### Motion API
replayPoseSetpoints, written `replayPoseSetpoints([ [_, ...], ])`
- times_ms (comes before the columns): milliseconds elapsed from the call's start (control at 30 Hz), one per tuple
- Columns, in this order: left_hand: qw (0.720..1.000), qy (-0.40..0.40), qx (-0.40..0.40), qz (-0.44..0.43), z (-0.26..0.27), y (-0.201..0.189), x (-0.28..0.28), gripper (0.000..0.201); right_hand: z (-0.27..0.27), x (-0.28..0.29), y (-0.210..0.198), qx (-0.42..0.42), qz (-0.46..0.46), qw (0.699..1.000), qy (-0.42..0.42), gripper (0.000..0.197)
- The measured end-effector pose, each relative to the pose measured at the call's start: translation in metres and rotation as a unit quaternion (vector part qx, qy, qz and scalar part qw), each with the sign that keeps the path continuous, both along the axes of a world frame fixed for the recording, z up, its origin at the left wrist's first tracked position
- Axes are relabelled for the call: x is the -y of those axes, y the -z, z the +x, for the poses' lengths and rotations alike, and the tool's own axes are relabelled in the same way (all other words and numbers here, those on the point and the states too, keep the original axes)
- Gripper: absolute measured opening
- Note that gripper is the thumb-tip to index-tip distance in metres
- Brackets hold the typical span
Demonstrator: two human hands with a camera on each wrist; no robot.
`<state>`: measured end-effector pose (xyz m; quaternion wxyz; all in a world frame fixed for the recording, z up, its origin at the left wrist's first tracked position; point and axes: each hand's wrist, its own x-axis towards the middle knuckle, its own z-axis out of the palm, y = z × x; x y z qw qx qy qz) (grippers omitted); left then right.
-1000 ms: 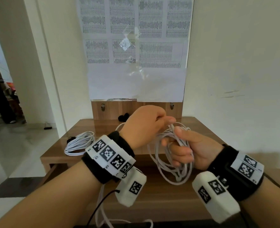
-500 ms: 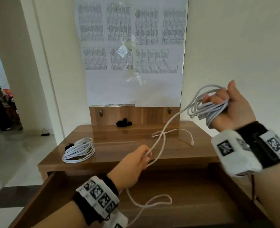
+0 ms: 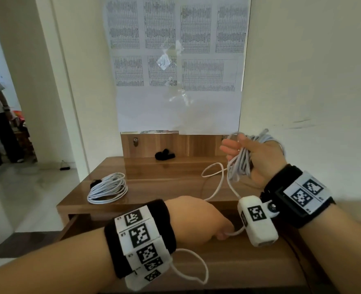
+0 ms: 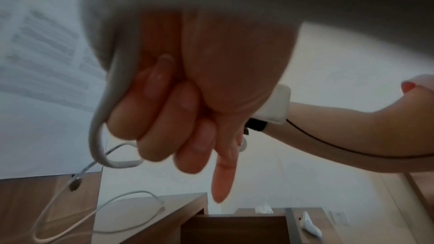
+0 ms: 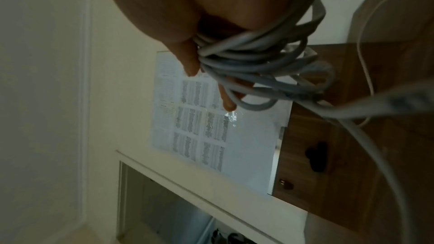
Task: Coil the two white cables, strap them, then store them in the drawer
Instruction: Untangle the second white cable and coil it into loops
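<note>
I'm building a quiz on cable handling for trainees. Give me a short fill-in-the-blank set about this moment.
1. The loops of the white cable being coiled are wound around the ____ hand.
2. The left hand grips the ____ strand of that cable.
3. The finished coil lies on the wooden ____.
4. The black strap lies near the tabletop's ____ edge.

Missing words: right; loose; tabletop; back

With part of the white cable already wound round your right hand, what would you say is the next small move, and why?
Probably bring the left hand up and lay another loop of cable over the right hand. The right hand holds a bundle of loops, while a slack tail trails across the wooden desk to the left hand gripping it, so this cable is not yet fully coiled.
</note>
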<state>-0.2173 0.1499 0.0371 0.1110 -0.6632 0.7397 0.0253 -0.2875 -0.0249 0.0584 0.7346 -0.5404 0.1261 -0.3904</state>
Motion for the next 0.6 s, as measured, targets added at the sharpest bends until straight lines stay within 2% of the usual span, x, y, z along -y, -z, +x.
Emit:
replayPoseSetpoints([
  [67,0.999,-0.003,-0.031,0.021,0.001,-0.007,-0.001,0.021,-0.003,-0.007,0.003,-0.037,-0.01,0.999,-0.038,0.023],
  [167,0.997,0.007,-0.069,0.025,0.004,-0.023,-0.001,0.021,-0.011,-0.021,0.01,-0.112,-0.084,0.987,-0.076,0.018],
  [233,0.993,-0.022,-0.116,-0.027,0.008,-0.033,0.005,0.027,-0.02,-0.029,0.012,-0.201,-0.198,0.955,-0.093,0.017],
  [300,0.988,-0.037,-0.079,-0.126,0.012,-0.046,0.008,0.029,-0.026,-0.036,0.014,-0.264,-0.266,0.916,-0.142,0.023],
  [367,0.975,-0.025,-0.08,-0.208,0.021,-0.053,0.009,0.031,-0.029,-0.041,0.018,-0.239,-0.19,0.928,-0.214,0.026],
  [433,0.956,-0.04,-0.094,-0.273,0.03,-0.051,0.008,0.035,-0.028,-0.04,0.023,-0.167,-0.093,0.948,-0.255,0.032],
  [467,0.944,-0.055,-0.102,-0.308,0.034,-0.048,0.01,0.037,-0.028,-0.037,0.026,-0.134,-0.054,0.948,-0.284,0.036],
  [533,0.926,-0.084,-0.138,-0.341,0.043,-0.04,0.013,0.044,-0.026,-0.034,0.028,-0.095,-0.003,0.924,-0.37,0.055],
  [600,0.913,-0.105,-0.197,-0.341,0.052,-0.035,0.015,0.046,-0.027,-0.035,0.03,-0.086,0.016,0.882,-0.462,0.07],
])
